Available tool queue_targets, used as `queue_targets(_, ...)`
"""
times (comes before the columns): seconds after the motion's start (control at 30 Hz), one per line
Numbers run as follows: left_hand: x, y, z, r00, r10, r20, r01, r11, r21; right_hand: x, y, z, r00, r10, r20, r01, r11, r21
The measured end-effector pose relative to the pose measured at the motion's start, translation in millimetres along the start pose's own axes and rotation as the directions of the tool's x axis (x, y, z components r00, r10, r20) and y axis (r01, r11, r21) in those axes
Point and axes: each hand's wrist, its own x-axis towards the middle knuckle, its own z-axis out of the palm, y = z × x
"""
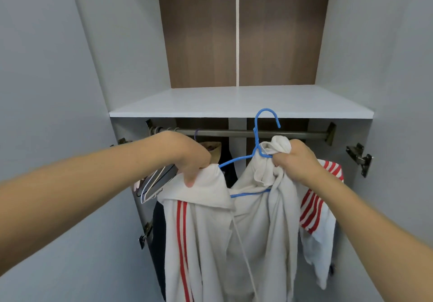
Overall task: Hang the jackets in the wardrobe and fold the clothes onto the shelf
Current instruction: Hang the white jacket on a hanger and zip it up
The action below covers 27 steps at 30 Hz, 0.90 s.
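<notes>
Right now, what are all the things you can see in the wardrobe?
white jacket with red stripes: one, white and red, held in front of the wardrobe, partly on the hanger
blue wire hanger: one, blue, inside the jacket, hook raised above the rail, not on it
dark metal rail: one, dark brown, under the shelf
pale grey shelf: one, pale grey, above the rail
spare hangers: a few, white and dark, lower left
dark clothes: count unclear, hanging behind the jacket
metal door hinges: several, at the side panels
left hand: grips the jacket's shoulder
right hand: grips the collar and hanger
</notes>
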Motion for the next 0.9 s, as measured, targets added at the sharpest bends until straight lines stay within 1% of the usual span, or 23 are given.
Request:
queue_targets(0.1, 1, 2, -10, 0.999, -0.018, 0.046, 0.009, 0.985, 0.172, 7, 6, 3, 1.0, 0.0, 0.026, 0.0, 1.0, -0.014)
queue_targets(0.17, 0, 4, -14, 0.999, -0.01, 0.044, -0.001, 0.971, 0.241, 12, 9, 6, 1.0, 0.01, 0.02, -0.009, 1.0, -0.024)
queue_targets(0.23, -5, 2, -23, 0.999, 0.018, -0.051, -0.004, 0.964, 0.265, 15, 10, 10, 1.0, 0.004, 0.017, -0.004, 0.999, -0.034)
queue_targets(0.27, -10, -1, -29, 0.99, 0.03, -0.139, 0.007, 0.965, 0.261, 16, 10, 11, 1.0, -0.006, 0.018, 0.006, 0.999, -0.044)
queue_targets(0.3, -15, -6, -35, 0.965, 0.048, -0.257, 0.02, 0.966, 0.257, 17, 9, 13, 1.0, -0.015, 0.02, 0.016, 0.999, -0.051)
queue_targets(0.33, -17, -11, -39, 0.914, 0.08, -0.398, 0.031, 0.963, 0.266, 18, 8, 15, 0.999, -0.024, 0.023, 0.026, 0.998, -0.055)
queue_targets(0.37, -17, -16, -39, 0.826, 0.128, -0.549, 0.041, 0.958, 0.285, 18, 6, 16, 0.999, -0.029, 0.025, 0.031, 0.998, -0.051)
queue_targets(0.4, -15, -18, -35, 0.694, 0.169, -0.7, 0.058, 0.956, 0.288, 19, 2, 18, 0.999, -0.032, 0.024, 0.033, 0.999, -0.032)
queue_targets(0.43, -10, -16, -27, 0.551, 0.146, -0.821, 0.088, 0.969, 0.232, 20, -1, 18, 1.0, -0.025, 0.014, 0.025, 1.0, 0.01)
queue_targets(0.47, -5, -11, -15, 0.44, 0.043, -0.897, 0.117, 0.988, 0.105, 21, -5, 18, 1.0, -0.014, -0.005, 0.014, 0.997, 0.072)
queue_targets(0.5, 2, -5, -2, 0.38, -0.122, -0.917, 0.143, 0.987, -0.072, 23, -7, 18, 1.0, 0.0, -0.029, 0.004, 0.99, 0.14)
queue_targets(0.53, 9, -1, 12, 0.37, -0.311, -0.875, 0.154, 0.95, -0.272, 25, -8, 18, 0.999, 0.015, -0.048, -0.005, 0.981, 0.194)
queue_targets(0.57, 14, 2, 25, 0.41, -0.48, -0.776, 0.141, 0.874, -0.466, 27, -8, 18, 0.997, 0.037, -0.06, -0.023, 0.976, 0.219)
queue_targets(0.6, 17, 3, 35, 0.494, -0.585, -0.643, 0.093, 0.771, -0.63, 29, -6, 19, 0.996, 0.058, -0.073, -0.041, 0.974, 0.222)
queue_targets(0.63, 17, 0, 43, 0.596, -0.619, -0.512, 0.001, 0.638, -0.77, 32, -4, 20, 0.993, 0.077, -0.094, -0.055, 0.975, 0.213)
queue_targets(0.67, 15, -3, 51, 0.701, -0.585, -0.408, -0.106, 0.48, -0.871, 34, -1, 22, 0.988, 0.091, -0.122, -0.065, 0.978, 0.199)
queue_targets(0.7, 11, -5, 58, 0.796, -0.494, -0.35, -0.199, 0.332, -0.922, 37, 3, 24, 0.983, 0.104, -0.15, -0.076, 0.98, 0.183)
queue_targets(0.73, 6, -3, 63, 0.865, -0.375, -0.333, -0.26, 0.231, -0.938, 38, 6, 26, 0.978, 0.118, -0.171, -0.09, 0.982, 0.166)
queue_targets(0.77, 5, -1, 69, 0.907, -0.266, -0.327, -0.281, 0.197, -0.939, 39, 9, 30, 0.975, 0.131, -0.181, -0.105, 0.983, 0.147)
queue_targets(0.8, 7, 0, 75, 0.928, -0.194, -0.318, -0.278, 0.206, -0.938, 39, 11, 34, 0.974, 0.136, -0.18, -0.113, 0.985, 0.13)
queue_targets(0.83, 10, 3, 80, 0.934, -0.178, -0.311, -0.27, 0.223, -0.937, 39, 14, 40, 0.977, 0.13, -0.169, -0.111, 0.987, 0.116)
queue_targets(0.87, 14, 6, 85, 0.926, -0.213, -0.311, -0.264, 0.224, -0.938, 39, 16, 46, 0.982, 0.11, -0.152, -0.095, 0.99, 0.102)
queue_targets(0.9, 18, 10, 90, 0.912, -0.27, -0.31, -0.263, 0.196, -0.945, 38, 18, 53, 0.988, 0.077, -0.132, -0.067, 0.995, 0.078)
